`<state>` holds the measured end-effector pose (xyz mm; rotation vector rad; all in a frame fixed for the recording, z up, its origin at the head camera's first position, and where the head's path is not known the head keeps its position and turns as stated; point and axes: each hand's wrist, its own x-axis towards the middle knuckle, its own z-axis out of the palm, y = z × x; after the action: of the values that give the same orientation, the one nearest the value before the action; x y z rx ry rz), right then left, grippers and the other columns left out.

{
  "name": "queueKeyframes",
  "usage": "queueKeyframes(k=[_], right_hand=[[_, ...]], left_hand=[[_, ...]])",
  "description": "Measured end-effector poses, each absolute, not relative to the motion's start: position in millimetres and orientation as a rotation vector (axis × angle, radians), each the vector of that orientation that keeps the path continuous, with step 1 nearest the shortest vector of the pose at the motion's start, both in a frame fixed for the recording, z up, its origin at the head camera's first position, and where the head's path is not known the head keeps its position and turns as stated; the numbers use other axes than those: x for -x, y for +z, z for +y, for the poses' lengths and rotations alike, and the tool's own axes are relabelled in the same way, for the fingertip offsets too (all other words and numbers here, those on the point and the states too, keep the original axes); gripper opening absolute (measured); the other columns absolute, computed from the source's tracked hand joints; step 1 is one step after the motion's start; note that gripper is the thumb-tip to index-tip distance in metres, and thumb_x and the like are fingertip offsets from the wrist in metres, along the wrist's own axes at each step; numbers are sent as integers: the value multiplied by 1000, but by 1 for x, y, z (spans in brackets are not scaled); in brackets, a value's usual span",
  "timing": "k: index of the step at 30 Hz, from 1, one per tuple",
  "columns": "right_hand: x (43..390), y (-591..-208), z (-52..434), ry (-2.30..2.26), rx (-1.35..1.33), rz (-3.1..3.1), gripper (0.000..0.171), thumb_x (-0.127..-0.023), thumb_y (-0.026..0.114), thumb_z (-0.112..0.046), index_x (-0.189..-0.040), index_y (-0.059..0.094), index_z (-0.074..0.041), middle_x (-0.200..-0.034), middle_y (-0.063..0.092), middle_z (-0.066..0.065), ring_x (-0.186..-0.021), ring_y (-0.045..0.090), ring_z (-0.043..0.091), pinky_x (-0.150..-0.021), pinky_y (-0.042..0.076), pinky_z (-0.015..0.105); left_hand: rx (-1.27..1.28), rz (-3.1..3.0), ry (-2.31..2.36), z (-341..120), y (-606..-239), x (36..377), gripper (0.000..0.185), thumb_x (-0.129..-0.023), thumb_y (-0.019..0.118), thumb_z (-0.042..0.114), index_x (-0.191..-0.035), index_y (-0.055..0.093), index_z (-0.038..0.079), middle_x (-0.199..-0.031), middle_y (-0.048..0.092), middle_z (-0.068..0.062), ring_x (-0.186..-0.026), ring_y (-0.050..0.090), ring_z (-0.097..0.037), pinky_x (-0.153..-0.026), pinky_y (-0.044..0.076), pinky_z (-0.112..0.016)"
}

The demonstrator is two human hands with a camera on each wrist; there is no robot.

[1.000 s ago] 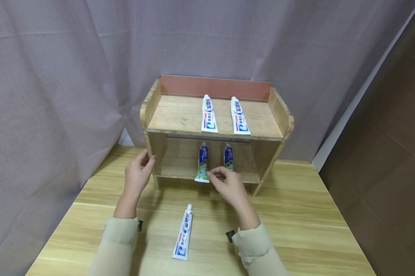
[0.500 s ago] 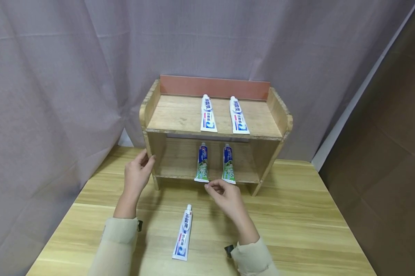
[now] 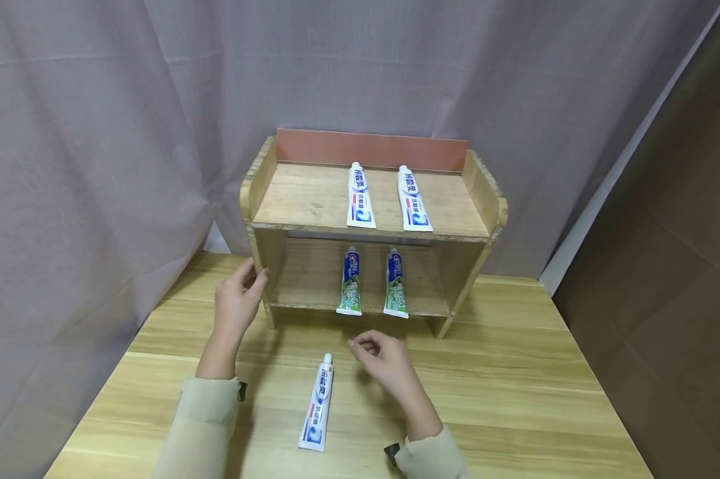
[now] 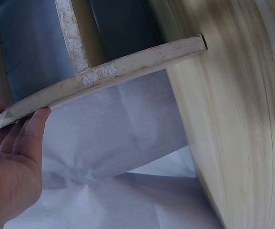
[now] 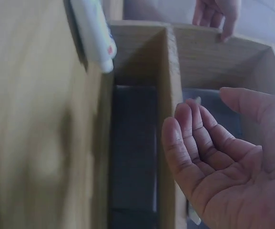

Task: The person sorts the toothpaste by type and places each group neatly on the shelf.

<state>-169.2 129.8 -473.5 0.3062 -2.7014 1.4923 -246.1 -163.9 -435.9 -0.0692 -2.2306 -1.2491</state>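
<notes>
My left hand pinches the left side panel of a small two-tier wooden shelf; in the left wrist view its fingers lie against that panel's outer face. Below the shelf front, my right hand hovers over the table, fingers loosely bent and holding nothing. To its left, a white toothpaste tube lies flat, cap towards the shelf. On the lower tier are two blue-and-green toothpaste tubes, a left tube and a right tube, side by side, their crimped ends reaching the front edge.
On the upper tier lie two white toothpaste tubes, one near the middle and another to its right. A reddish back board closes the top rear. Grey curtain hangs behind the wooden table.
My right hand has drawn back from the lower-tier tubes, down and towards me, uncovering the right blue-and-green tube. The left hand stays on the side panel.
</notes>
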Motion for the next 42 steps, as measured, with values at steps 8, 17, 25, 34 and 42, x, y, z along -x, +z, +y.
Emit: queueKeyframes(k=[8,17,25,34,42], right_hand=[[160,-497,110,1583,-350,-2823,20,-95,69,-27,-99,73,-7,-85,71,1,-75,66,15,-64,57,24],[153,-514,96,1570,-278,-2948,27,-89,75,-31,-92,71,-5,-76,67,-2,-65,61,12,-55,53,25],[151,-517,90,1563,-277,-3011,27,-87,77,-34,-80,70,-9,-56,62,-2,-46,50,7,-41,38,20],[146,-515,83,1460,-248,-3070,41,-82,82,-36,-58,56,-16,-45,47,-10,-41,37,5,-37,26,17],[146,-517,74,1210,-304,-3066,53,-80,81,-32,-49,40,-21,-42,29,-16,-39,27,2,-38,19,19]], left_hand=[[58,-2234,-1260,-165,-437,244,32,-98,66,25,-125,71,10,-109,74,-17,-97,73,-32,-81,62,-46],[64,-2231,-1263,-163,-437,246,32,-98,65,24,-126,70,10,-110,73,-17,-98,73,-33,-82,62,-45],[65,-2230,-1258,-164,-435,245,32,-97,66,24,-126,70,10,-110,73,-17,-98,73,-32,-81,62,-45],[70,-2224,-1255,-163,-435,245,32,-96,67,23,-125,71,9,-109,73,-18,-96,74,-32,-80,62,-44],[50,-2224,-1250,-163,-435,246,32,-97,67,25,-125,71,11,-109,73,-17,-96,74,-31,-81,62,-44]])
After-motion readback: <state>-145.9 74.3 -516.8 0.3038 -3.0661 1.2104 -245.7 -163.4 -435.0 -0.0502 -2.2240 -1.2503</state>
